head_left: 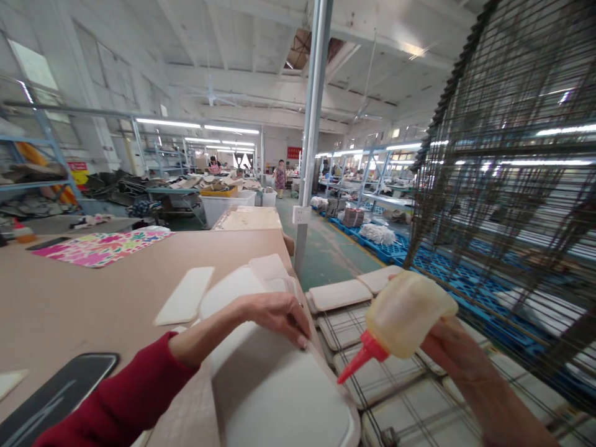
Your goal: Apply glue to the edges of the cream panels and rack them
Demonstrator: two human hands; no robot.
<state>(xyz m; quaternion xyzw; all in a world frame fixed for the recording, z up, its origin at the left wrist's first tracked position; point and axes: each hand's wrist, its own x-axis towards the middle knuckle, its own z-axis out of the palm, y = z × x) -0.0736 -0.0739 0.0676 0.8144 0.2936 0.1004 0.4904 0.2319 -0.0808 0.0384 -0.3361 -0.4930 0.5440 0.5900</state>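
One bottle in right hand

From where I sit at the remote feed, I read this as a factory workshop: a large hall, tube lights in rows toward eleven o'clock, a broad desk at ten with heaped flat pieces beyond it, a tall wire rack at two, loaded blue pallets at one, and a distant person near twelve.
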